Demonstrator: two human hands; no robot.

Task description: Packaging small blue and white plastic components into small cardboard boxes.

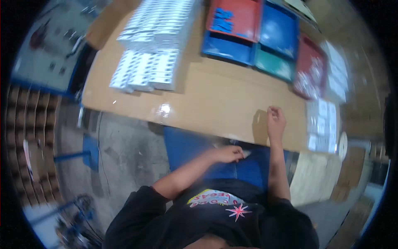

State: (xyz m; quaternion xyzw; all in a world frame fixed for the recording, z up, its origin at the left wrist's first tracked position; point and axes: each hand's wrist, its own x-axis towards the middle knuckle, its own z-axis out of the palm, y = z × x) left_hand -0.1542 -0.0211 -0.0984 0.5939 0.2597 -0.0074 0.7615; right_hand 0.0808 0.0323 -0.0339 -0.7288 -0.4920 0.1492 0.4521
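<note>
My left hand (231,154) is over my lap, just below the table's near edge, with its fingers drawn together. A small pale thing (247,153) shows by its fingertips; its kind is too blurred to tell. My right hand (276,121) is raised over the right part of the tan table (207,95), its fingers curled in. Whatever lies inside those fingers, if anything, is hidden. White boxes (321,124) stand to the right of this hand, and a red tray (309,68) with small clear pieces lies beyond it.
Stacks of white boxes (159,25) fill the far left of the table. At the back sit a red tray (248,31) with blue parts (222,20), blue trays (277,29) and a green tray (273,66). A tape roll (343,145) is at the right edge. A partitioned cardboard rack (35,112) stands left.
</note>
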